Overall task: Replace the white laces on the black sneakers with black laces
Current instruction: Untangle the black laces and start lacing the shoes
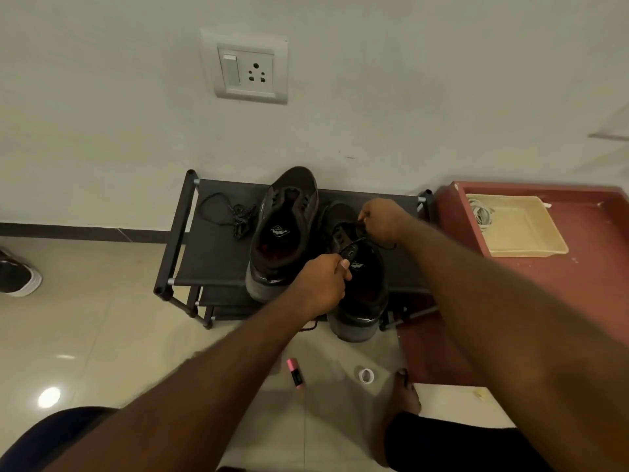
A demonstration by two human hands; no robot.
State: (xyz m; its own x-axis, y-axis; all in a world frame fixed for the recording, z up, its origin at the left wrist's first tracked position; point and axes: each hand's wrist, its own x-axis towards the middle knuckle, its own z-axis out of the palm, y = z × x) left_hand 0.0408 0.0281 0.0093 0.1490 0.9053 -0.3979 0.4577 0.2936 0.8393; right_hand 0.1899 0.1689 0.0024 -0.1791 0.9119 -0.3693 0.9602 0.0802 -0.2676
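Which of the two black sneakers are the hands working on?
The sneaker on the right: the left hand pinches its tongue, the right hand holds a lace above it. The other sneaker is not held.

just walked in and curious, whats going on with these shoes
A person is lacing the nearer black sneaker on the black fabric shoe rack. The left hand pinches its tongue while the right hand grips a thin black lace by the eyelets. The other black sneaker beside it shows no lace, and a bunched black lace lies on the rack further left. Coiled white cord, possibly the old laces, sits in a beige plastic tray.
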